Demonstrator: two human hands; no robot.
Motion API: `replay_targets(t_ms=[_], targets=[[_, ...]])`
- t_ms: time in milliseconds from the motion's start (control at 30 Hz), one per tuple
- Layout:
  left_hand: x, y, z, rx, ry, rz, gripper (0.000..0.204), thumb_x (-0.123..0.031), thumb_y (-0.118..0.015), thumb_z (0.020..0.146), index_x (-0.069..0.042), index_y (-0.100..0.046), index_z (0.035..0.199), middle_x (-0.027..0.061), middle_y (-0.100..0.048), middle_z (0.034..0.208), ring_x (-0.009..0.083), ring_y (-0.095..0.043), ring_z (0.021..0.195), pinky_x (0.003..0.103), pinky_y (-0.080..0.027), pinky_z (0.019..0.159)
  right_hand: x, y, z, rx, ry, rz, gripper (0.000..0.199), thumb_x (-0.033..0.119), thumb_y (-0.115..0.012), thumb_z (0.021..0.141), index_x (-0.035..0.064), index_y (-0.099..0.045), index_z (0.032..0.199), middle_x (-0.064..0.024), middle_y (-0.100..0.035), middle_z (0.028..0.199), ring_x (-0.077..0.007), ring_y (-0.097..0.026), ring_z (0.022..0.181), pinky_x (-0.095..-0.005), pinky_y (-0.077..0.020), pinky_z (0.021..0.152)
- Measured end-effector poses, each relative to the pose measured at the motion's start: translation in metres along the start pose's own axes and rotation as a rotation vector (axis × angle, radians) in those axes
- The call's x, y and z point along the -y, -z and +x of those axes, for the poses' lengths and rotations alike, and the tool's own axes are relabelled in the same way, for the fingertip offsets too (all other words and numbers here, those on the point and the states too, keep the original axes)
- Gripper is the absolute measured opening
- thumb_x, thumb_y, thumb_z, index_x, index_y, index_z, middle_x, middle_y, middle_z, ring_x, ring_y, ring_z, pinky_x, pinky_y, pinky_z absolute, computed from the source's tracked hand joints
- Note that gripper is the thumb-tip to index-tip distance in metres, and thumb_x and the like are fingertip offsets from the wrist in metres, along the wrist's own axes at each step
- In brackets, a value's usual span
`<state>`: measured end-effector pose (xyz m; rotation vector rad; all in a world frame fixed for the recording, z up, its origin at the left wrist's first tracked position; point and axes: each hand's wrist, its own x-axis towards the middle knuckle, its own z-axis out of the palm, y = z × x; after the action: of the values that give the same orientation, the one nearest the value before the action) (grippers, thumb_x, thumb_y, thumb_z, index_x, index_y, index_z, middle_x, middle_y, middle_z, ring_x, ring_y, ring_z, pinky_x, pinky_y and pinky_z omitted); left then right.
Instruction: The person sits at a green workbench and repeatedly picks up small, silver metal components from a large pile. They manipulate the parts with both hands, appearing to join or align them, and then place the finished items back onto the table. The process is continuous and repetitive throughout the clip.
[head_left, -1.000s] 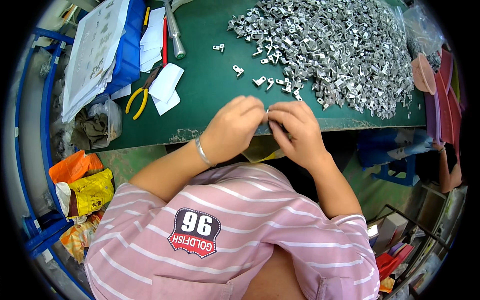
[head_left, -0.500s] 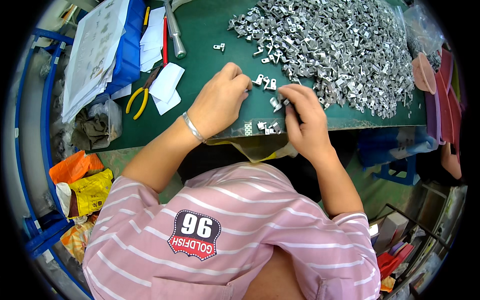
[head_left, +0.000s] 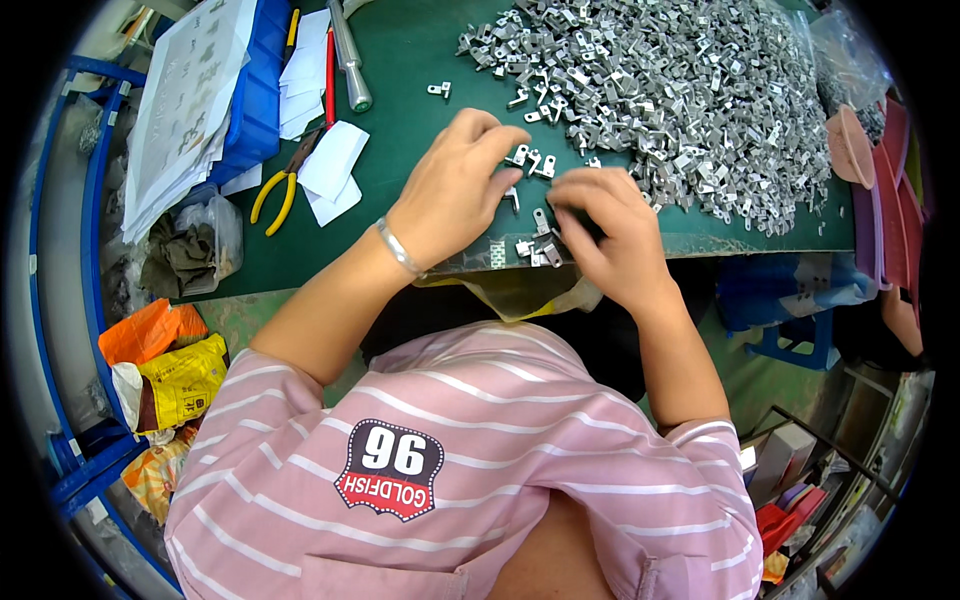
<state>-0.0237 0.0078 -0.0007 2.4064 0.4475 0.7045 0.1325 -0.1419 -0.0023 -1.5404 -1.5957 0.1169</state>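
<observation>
My left hand (head_left: 450, 190) hovers over the green table, a small silver metal bracket (head_left: 514, 201) at its thumb, seemingly gripped there. Its index finger reaches out over a few loose brackets (head_left: 541, 163) of the same kind. My right hand (head_left: 612, 225) has its fingers bent and apart from the thumb, and no part shows in its grasp; the palm side is hidden. Just left of its thumb, near the table's front edge, lies a small group of brackets (head_left: 548, 254), with one bracket (head_left: 541, 221) standing out above them.
A large heap of metal brackets (head_left: 690, 110) covers the table's far right. One pair (head_left: 439, 90) lies alone. At left are yellow-handled pliers (head_left: 273, 205), paper slips (head_left: 335, 165), a metal-handled tool (head_left: 352, 75) and a blue bin (head_left: 258, 95). An open bag (head_left: 520, 295) hangs below the front edge.
The bracket at my right fingertips has come to rest by the front group, and those fingers have loosened. My left hand has shifted right, and a bracket now shows at its thumb.
</observation>
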Motion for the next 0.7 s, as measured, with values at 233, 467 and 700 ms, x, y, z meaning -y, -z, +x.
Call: replay_targets(t_ms=[233,467,700], targets=[[0.001,0.011,-0.004,0.223,0.019,-0.12,0.009,-0.001,-0.069,0.087,-0.001,-0.067,0.096,0.0134,-0.064,0.089,0.0298,-0.065,0.082,0.037,-0.052,0.073,-0.002,0.013,-0.002,0.234,-0.148,0.22,0.017,-0.002,-0.07,0.08,0.0039,-0.069,0.097,-0.0099,-0.067,0.097,-0.0314,-0.064,0.089,-0.042,-0.052,0.081],[-0.001,-0.008,0.017,0.022,-0.099,-0.033,0.016,0.0,-0.072,0.085,-0.003,-0.067,0.099,0.0105,-0.064,0.096,0.0235,-0.065,0.082,0.032,-0.053,0.074,-0.012,-0.002,0.008,-0.063,-0.122,-0.327,0.02,0.0,-0.072,0.08,0.002,-0.07,0.1,-0.0116,-0.064,0.103,-0.0313,-0.064,0.092,-0.04,-0.0528,0.078],[-0.002,0.009,0.005,0.188,0.139,-0.228,0.022,-0.001,-0.075,0.082,-0.002,-0.066,0.102,0.0087,-0.065,0.094,0.0212,-0.066,0.077,0.031,-0.054,0.072,-0.001,0.013,0.005,0.075,-0.454,0.203,0.013,-0.002,-0.066,0.088,-0.0015,-0.069,0.1,-0.0134,-0.065,0.092,-0.0324,-0.064,0.086,-0.0381,-0.0529,0.075]])
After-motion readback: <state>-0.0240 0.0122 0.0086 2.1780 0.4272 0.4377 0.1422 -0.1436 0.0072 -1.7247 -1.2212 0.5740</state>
